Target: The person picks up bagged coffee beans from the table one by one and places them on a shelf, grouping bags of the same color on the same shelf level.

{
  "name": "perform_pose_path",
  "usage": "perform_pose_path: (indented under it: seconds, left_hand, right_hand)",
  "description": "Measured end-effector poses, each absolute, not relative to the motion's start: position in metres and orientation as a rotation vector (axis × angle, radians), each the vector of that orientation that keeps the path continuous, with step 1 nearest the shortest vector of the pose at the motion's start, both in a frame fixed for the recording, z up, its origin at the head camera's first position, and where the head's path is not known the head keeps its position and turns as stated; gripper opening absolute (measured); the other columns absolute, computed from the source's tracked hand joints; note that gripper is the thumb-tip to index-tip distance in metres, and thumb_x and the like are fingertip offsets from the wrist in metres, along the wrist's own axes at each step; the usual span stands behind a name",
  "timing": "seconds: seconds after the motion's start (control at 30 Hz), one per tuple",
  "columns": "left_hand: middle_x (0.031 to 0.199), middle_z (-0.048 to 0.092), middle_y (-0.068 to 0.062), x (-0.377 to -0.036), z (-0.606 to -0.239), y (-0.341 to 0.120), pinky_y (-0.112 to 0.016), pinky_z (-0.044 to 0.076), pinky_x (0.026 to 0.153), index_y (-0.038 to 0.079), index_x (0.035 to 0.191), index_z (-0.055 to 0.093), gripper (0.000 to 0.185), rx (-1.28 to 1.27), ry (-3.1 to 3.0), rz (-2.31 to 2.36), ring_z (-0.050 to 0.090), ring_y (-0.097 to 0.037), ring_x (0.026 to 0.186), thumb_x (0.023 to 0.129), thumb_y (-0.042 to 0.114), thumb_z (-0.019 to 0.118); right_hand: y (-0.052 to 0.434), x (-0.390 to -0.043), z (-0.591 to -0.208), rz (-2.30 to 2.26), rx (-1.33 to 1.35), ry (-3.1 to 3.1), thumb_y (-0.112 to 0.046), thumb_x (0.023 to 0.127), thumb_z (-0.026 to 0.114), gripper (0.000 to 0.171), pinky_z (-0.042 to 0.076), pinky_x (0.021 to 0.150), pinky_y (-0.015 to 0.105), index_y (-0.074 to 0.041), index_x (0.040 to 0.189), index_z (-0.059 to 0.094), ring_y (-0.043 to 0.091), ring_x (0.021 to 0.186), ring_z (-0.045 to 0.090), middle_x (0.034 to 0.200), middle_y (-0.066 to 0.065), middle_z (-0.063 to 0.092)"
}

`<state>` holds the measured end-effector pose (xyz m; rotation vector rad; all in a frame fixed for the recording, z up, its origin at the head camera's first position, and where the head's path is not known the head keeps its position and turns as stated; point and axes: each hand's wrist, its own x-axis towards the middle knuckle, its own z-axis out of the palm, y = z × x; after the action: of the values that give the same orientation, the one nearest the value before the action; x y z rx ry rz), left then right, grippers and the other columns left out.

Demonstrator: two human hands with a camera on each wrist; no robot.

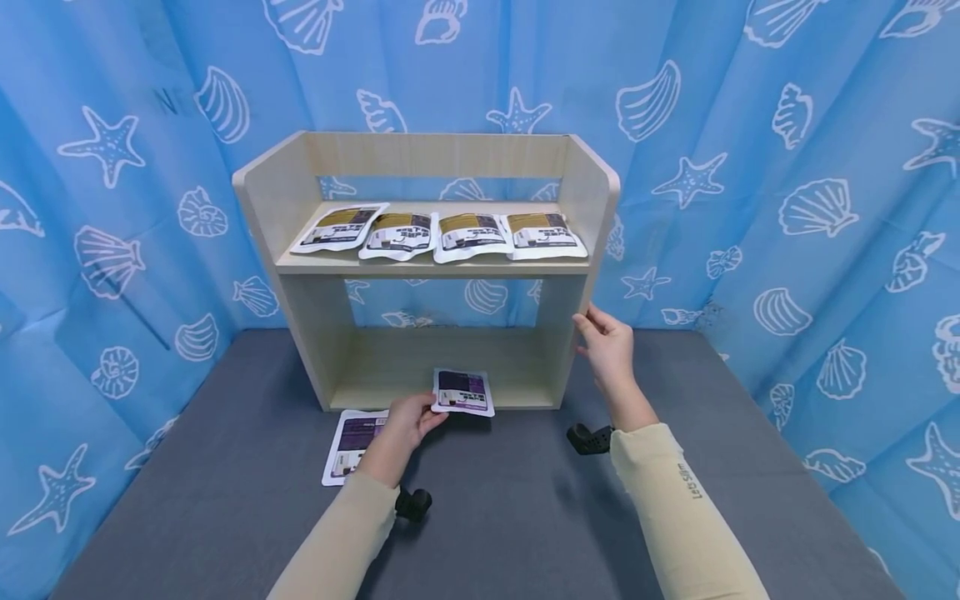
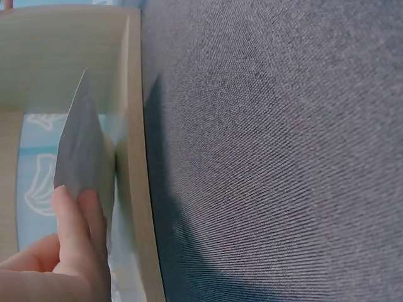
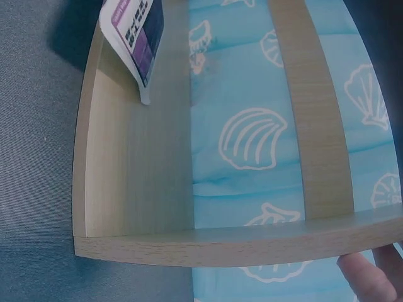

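Note:
My left hand [image 1: 408, 421] pinches the left edge of a purple-and-white flat pouch [image 1: 463, 392], tilted at the front of the lower compartment of a small wooden shelf [image 1: 425, 269]. In the left wrist view the pouch's grey back [image 2: 82, 145] faces me, fingers on it and thumb on the far side. A second purple-and-white pouch [image 1: 348, 446] lies on the table left of the shelf front, partly behind my left forearm. My right hand [image 1: 609, 346] holds the front edge of the shelf's right side panel [image 3: 220, 251] with thumb and fingers.
Several white pouches with gold-and-dark labels [image 1: 472, 236] lie in a row on the upper board. A dark grey cloth covers the table [image 1: 495, 517]. Behind the shelf hangs a blue curtain [image 1: 720, 108] with shell prints. Black wrist-worn camera parts [image 1: 590, 439] project from both wrists.

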<state>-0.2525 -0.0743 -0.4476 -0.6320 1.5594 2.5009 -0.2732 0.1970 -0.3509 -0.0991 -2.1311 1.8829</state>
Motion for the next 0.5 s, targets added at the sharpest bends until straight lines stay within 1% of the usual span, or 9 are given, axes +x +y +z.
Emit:
perform_pose_path:
  seconds: [0.1, 0.13, 0.17, 0.23, 0.3, 0.37, 0.4, 0.47, 0.5]
  left_hand:
    - [0.133, 0.047, -0.034, -0.261, -0.453, -0.076, -0.027, 0.056, 0.078, -0.019, 0.138, 0.037, 0.042, -0.629, 1.542, 2.475, 0.065, -0.023, 0.091, 0.097, -0.009, 0.044]
    - [0.135, 0.045, -0.034, -0.267, -0.46, -0.077, -0.028, 0.055, 0.081, -0.019, 0.138, 0.036, 0.043, -0.626, 1.533, 2.47, 0.064, -0.027, 0.097, 0.097, -0.01, 0.044]
    - [0.132, 0.047, -0.036, -0.278, -0.476, -0.082, -0.03, 0.056, 0.081, -0.019, 0.136, 0.039, 0.042, -0.574, 1.492, 2.496, 0.064, -0.03, 0.099, 0.096, -0.01, 0.047]
    - [0.133, 0.045, -0.035, -0.297, -0.501, -0.087, -0.033, 0.054, 0.085, -0.018, 0.137, 0.039, 0.043, -0.532, 1.443, 2.515, 0.06, -0.034, 0.108, 0.095, -0.01, 0.049]
    - [0.13, 0.047, -0.035, -0.322, -0.535, -0.095, -0.036, 0.054, 0.086, -0.018, 0.135, 0.042, 0.043, -0.471, 1.381, 2.552, 0.061, -0.036, 0.108, 0.093, -0.011, 0.052]
    - [0.124, 0.051, -0.035, -0.346, -0.569, -0.1, -0.036, 0.056, 0.083, -0.019, 0.131, 0.045, 0.042, -0.406, 1.337, 2.587, 0.063, -0.035, 0.102, 0.091, -0.012, 0.055]
    - [0.126, 0.051, -0.035, -0.353, -0.576, -0.1, -0.038, 0.055, 0.085, -0.019, 0.132, 0.044, 0.042, -0.416, 1.352, 2.583, 0.062, -0.035, 0.104, 0.092, -0.013, 0.053]
    - [0.126, 0.052, -0.035, -0.367, -0.592, -0.101, -0.038, 0.055, 0.084, -0.019, 0.132, 0.044, 0.042, -0.386, 1.34, 2.597, 0.063, -0.035, 0.104, 0.092, -0.013, 0.053]
    - [0.126, 0.052, -0.034, -0.37, -0.596, -0.1, -0.038, 0.055, 0.085, -0.018, 0.133, 0.044, 0.043, -0.389, 1.342, 2.598, 0.062, -0.036, 0.106, 0.092, -0.013, 0.053]
  right_hand:
    - [0.197, -0.273, -0.351, 1.883, -0.093, -2.131, -0.022, 0.099, 0.057, 0.044, 0.048, 0.094, 0.051, -0.007, 0.14, 0.051, 0.03, 0.125, 0.052, 0.137, 0.017, 0.054]
    - [0.197, -0.273, -0.351, 1.882, -0.093, -2.132, -0.022, 0.099, 0.057, 0.043, 0.048, 0.094, 0.051, -0.007, 0.14, 0.051, 0.03, 0.124, 0.053, 0.137, 0.017, 0.054]
    - [0.197, -0.273, -0.351, 1.884, -0.092, -2.133, -0.022, 0.099, 0.057, 0.043, 0.048, 0.094, 0.051, -0.007, 0.14, 0.051, 0.03, 0.124, 0.053, 0.137, 0.017, 0.054]
    - [0.197, -0.273, -0.35, 1.891, -0.094, -2.132, -0.022, 0.099, 0.057, 0.044, 0.048, 0.094, 0.051, -0.006, 0.14, 0.051, 0.03, 0.125, 0.053, 0.137, 0.017, 0.054]
    - [0.197, -0.273, -0.35, 1.892, -0.098, -2.133, -0.022, 0.099, 0.057, 0.044, 0.048, 0.094, 0.05, -0.007, 0.14, 0.051, 0.03, 0.125, 0.052, 0.137, 0.017, 0.054]
    - [0.196, -0.272, -0.35, 1.894, -0.103, -2.133, -0.022, 0.099, 0.057, 0.044, 0.048, 0.094, 0.05, -0.008, 0.14, 0.051, 0.029, 0.125, 0.052, 0.137, 0.016, 0.054]
    - [0.196, -0.272, -0.35, 1.894, -0.105, -2.134, -0.022, 0.099, 0.057, 0.044, 0.048, 0.095, 0.05, -0.008, 0.14, 0.051, 0.029, 0.125, 0.052, 0.137, 0.016, 0.054]
    - [0.196, -0.272, -0.351, 1.896, -0.101, -2.134, -0.023, 0.099, 0.057, 0.044, 0.047, 0.095, 0.05, -0.008, 0.14, 0.05, 0.029, 0.126, 0.052, 0.138, 0.016, 0.054]
    - [0.196, -0.272, -0.351, 1.896, -0.1, -2.134, -0.023, 0.099, 0.057, 0.044, 0.047, 0.095, 0.05, -0.008, 0.14, 0.051, 0.029, 0.125, 0.052, 0.138, 0.016, 0.054]
